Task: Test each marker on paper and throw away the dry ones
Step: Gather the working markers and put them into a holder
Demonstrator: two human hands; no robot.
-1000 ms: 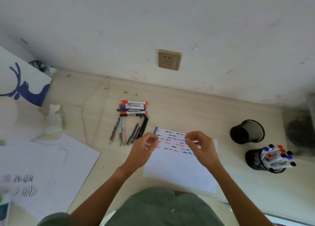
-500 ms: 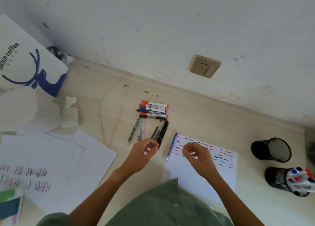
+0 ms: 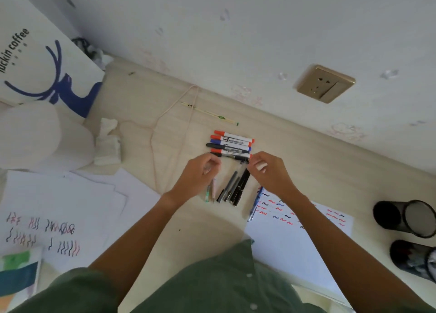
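A row of several whiteboard markers [image 3: 232,141] with red, blue and black caps lies side by side on the desk near the wall. My left hand [image 3: 199,173] and my right hand [image 3: 267,171] meet at the near edge of that row. Each pinches one end of a black marker [image 3: 233,156] lying level with the others. Just below my hands is a bunch of dark pens [image 3: 233,187], and a blue pen [image 3: 256,203] lies on the left edge of the test paper [image 3: 295,244], which carries red, blue and black squiggles.
An empty black mesh cup [image 3: 389,216] and a second cup holding markers [image 3: 410,258] lie at the right. On the left are scribbled sheets [image 3: 59,206], a crumpled tissue [image 3: 107,145] and a coffee bag [image 3: 35,65]. A thin string [image 3: 162,128] loops across the desk.
Both hands have left the test paper and moved left and away from me to the row of markers. The camera has swung left with them.
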